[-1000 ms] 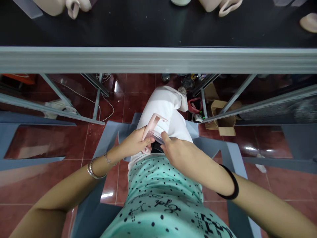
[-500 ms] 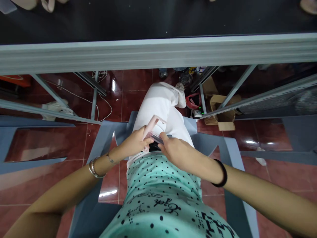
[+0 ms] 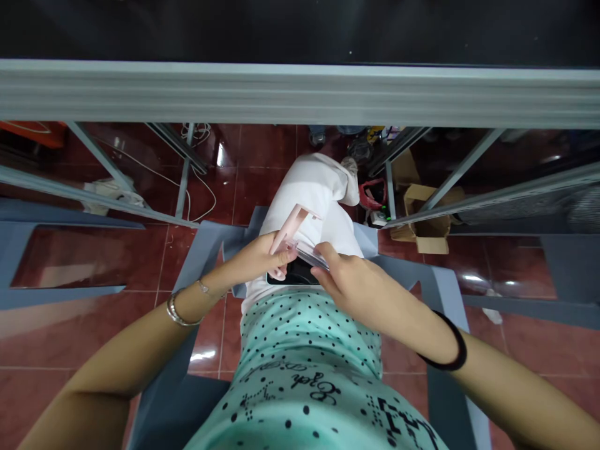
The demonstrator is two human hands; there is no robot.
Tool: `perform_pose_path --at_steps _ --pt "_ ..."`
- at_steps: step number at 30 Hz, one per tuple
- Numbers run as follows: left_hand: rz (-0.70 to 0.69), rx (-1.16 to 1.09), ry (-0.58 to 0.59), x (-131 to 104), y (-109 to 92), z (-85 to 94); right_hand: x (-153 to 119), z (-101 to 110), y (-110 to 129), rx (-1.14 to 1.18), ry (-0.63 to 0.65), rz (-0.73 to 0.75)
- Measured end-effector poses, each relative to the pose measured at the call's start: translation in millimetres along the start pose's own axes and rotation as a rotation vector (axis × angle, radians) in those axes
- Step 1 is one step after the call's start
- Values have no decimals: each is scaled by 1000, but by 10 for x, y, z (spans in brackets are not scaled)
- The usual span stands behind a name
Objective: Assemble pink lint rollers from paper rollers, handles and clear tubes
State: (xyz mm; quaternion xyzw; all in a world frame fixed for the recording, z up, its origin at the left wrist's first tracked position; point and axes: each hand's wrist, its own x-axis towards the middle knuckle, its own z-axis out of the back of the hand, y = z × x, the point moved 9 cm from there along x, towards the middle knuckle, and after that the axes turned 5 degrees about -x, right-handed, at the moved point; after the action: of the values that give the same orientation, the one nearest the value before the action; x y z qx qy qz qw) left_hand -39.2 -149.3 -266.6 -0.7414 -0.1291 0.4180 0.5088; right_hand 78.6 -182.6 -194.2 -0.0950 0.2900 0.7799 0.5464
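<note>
At the left, a white cable [image 3: 205,181] loops over the red tiled floor [image 3: 262,147], beneath the worktop [image 3: 300,31]. The left hand [image 3: 262,257] grips the lower end of a pink angular piece [image 3: 291,228], which is held tilted over the lap [image 3: 304,181], below the worktop's front edge. Just right of it, a thin clear-looking strip [image 3: 308,253] reaches the left thumb; whether it joins the pink piece cannot be told. Under these, a glossy black object [image 3: 300,275] lies at the lap's near edge, by the shirt hem [image 3: 300,297]. The right hand [image 3: 351,278] pinches the strip's right end between thumb and fingers. Farther right, an open cardboard box [image 3: 431,242] sits on the floor.
</note>
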Motion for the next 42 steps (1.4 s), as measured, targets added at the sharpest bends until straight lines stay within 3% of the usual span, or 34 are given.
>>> perform_pose_path --at_steps 3,6,9,12,15,18,22,25,31,42 --pt "17 -75 -6 -7 -49 18 13 -1 -70 405 42 57" --pt "7 -167 -70 -38 -106 87 101 -93 -120 1042 116 86" --pt "-6 -200 -122 -67 -121 165 212 -199 -192 1599 133 24" --pt "-5 -189 -153 -79 -115 220 269 -215 -248 1766 92 -12" --pt "8 -168 -145 -78 -116 206 262 -194 -271 1619 85 -50" --pt "5 -154 -104 -68 -130 132 230 -179 -197 1320 115 -13" --pt "33 -126 -40 -43 -86 14 202 -126 -9 586 -6 115" --pt "60 -121 -37 -35 -44 -19 204 -124 65 176 -94 62" --pt "82 -33 7 -34 -16 -61 225 -78 117 -36 -124 1" --pt "-11 77 112 -75 -32 -58 241 23 175 -169 -57 61"
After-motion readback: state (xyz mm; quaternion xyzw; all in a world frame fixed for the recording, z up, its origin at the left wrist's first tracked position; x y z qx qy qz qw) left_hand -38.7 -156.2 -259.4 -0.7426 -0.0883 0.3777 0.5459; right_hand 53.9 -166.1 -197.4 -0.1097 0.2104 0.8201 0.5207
